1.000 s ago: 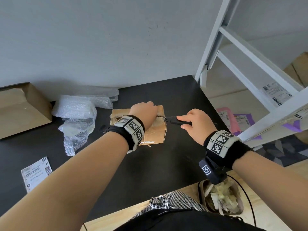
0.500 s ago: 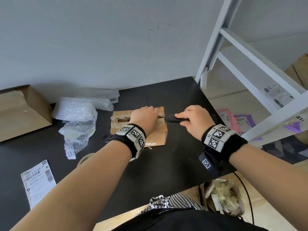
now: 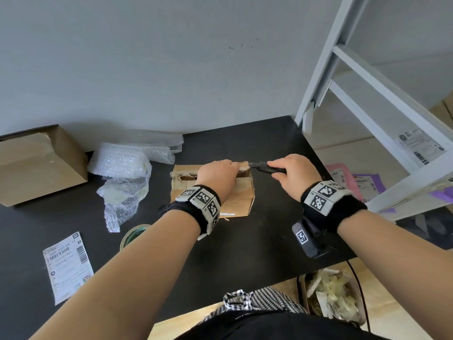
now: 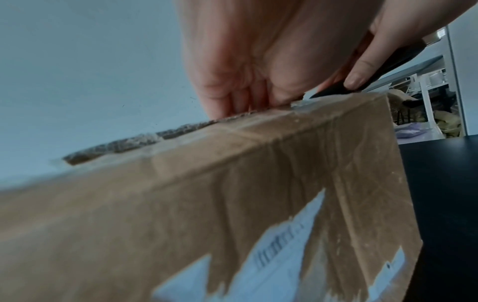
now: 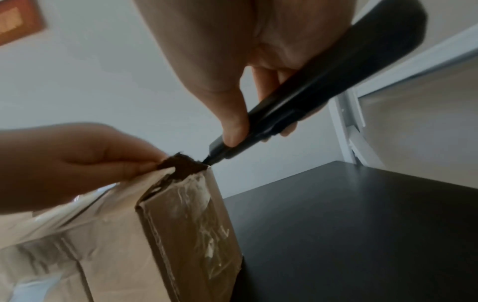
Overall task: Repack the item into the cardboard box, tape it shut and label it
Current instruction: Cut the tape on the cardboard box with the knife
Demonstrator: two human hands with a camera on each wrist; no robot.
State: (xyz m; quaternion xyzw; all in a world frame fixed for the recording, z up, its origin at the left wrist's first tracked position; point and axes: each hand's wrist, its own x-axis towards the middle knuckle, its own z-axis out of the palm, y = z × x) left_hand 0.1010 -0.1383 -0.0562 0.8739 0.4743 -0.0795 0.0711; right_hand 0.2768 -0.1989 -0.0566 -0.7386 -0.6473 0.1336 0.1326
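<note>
Small brown cardboard box (image 3: 241, 200), worn, with clear tape remnants: sitting at the centre of the black tabletop (image 3: 245, 253), top seam partly torn open.

Left hand (image 3: 215, 176): resting on the box top, fingers (image 4: 232, 102) curling together over the far edge and pinching the torn flap at the 1 o'clock corner.

Right hand (image 3: 293, 176): gripping a black-handled utility cutter (image 3: 268, 168), thumb and fingers wrapping the handle; cutter tip touching the box's 1 o'clock corner, just beside the left fingertips.

Crumpled clear bubble wrap (image 3: 125, 177): lying at 10 o'clock of the box.

Larger brown carton (image 3: 36, 165): sitting further out at 10 o'clock.

White printed shipping label (image 3: 67, 266): lying at 8 o'clock.

Tape roll (image 3: 133, 235): showing partly beside the left forearm.
</note>
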